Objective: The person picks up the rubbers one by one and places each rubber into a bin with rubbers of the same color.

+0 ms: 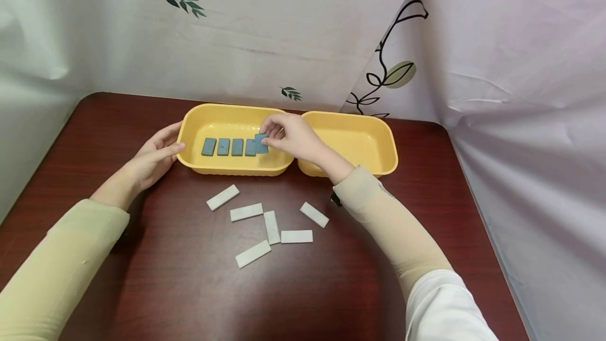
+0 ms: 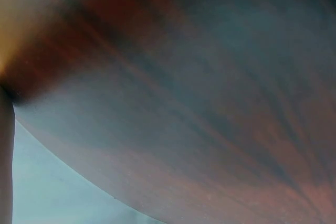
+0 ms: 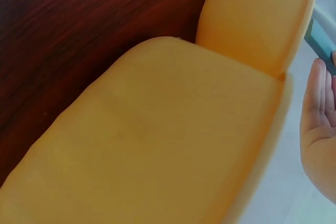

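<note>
My right hand (image 1: 295,136) pinches a small blue-grey rectangular tile (image 1: 261,143) between thumb and fingers, over the left yellow tray (image 1: 236,169). Inside that tray, several similar tiles (image 1: 223,147) form a row, and the held tile overlaps the right end of the row in the head view. At the tray's left end, my left hand (image 1: 153,159) holds the rim, thumb at the edge and fingers along the outer wall. The right wrist view shows part of the right hand (image 3: 320,124) with the held tile (image 3: 320,45) at the edge. The left wrist view is mostly blurred.
A second yellow tray (image 1: 395,162) stands right beside the first, partly behind the right forearm. Several white rectangular tiles (image 1: 253,253) lie scattered on the dark red-brown table (image 1: 189,293) in front of the trays. Pale patterned curtains (image 1: 265,30) hang behind the table.
</note>
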Motion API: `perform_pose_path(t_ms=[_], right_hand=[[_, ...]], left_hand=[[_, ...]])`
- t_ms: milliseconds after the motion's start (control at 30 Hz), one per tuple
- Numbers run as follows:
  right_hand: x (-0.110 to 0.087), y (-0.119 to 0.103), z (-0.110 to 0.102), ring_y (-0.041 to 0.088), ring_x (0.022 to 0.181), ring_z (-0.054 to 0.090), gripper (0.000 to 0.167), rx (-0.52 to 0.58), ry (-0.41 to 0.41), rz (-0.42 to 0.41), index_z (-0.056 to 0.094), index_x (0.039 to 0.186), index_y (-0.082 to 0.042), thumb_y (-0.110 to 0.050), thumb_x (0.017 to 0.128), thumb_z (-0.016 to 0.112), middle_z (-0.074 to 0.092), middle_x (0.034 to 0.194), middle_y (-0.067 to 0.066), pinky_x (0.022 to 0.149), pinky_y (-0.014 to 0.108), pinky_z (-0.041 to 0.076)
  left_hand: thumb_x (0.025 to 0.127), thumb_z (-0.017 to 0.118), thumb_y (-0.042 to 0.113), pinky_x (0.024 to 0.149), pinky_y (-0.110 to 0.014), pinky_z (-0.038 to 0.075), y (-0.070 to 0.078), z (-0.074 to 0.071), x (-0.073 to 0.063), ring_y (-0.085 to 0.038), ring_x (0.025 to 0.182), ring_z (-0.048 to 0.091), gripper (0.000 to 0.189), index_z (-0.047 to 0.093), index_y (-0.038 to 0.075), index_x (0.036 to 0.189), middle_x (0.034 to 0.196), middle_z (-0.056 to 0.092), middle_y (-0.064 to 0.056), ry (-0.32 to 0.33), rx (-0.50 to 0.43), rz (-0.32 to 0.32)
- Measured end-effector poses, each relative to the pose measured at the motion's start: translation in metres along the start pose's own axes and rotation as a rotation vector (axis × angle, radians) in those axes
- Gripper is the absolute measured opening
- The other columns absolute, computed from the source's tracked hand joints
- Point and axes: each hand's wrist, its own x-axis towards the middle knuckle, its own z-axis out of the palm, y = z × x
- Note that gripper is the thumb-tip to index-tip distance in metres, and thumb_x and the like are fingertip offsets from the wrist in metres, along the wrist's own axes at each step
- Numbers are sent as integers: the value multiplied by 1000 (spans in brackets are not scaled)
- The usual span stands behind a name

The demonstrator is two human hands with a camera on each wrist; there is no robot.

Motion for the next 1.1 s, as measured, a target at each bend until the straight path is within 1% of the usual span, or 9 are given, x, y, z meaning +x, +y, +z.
perform_pose_path(t_ms=[133,300,567,733,900,1100], right_hand=[[5,8,-1,21,94,69,15,2,3,32,72,107,-1,-6,96,79,74,101,11,83,24,59],[10,15,-1,22,95,69,16,-19,-19,54,73,110,-1,-7,96,79,74,102,12,84,24,58],[19,25,-4,22,96,71,17,-75,-62,58,77,112,-3,-8,96,79,77,105,12,87,26,59],[25,31,-7,22,97,72,16,-98,-97,65,77,111,-3,-8,96,79,78,107,11,89,26,59],[31,31,-9,21,95,73,12,-113,-125,85,78,106,-4,-8,95,79,79,103,11,89,26,59],[39,30,-11,20,94,75,10,-178,-174,90,81,103,-4,-9,94,79,81,102,10,88,26,59]], left_hand=[[107,51,-5,102,-12,50,-1,0,0,0,129,58,49,44,17,150,146,52,10,1,-6,1],[107,50,-6,103,-12,50,-2,-1,0,-1,129,57,50,43,16,152,147,51,10,1,0,2],[108,51,-5,104,-12,49,-2,-2,1,-1,130,56,52,40,15,154,148,49,9,1,19,-3],[108,51,-4,104,-11,49,-1,0,1,0,130,56,51,41,15,154,148,49,9,0,33,-2],[108,52,-3,104,-11,48,-1,-1,0,1,131,55,51,41,16,154,148,48,10,4,42,-7],[108,52,-3,104,-11,49,-1,-1,1,1,131,55,52,39,15,155,150,47,8,6,38,-7]])
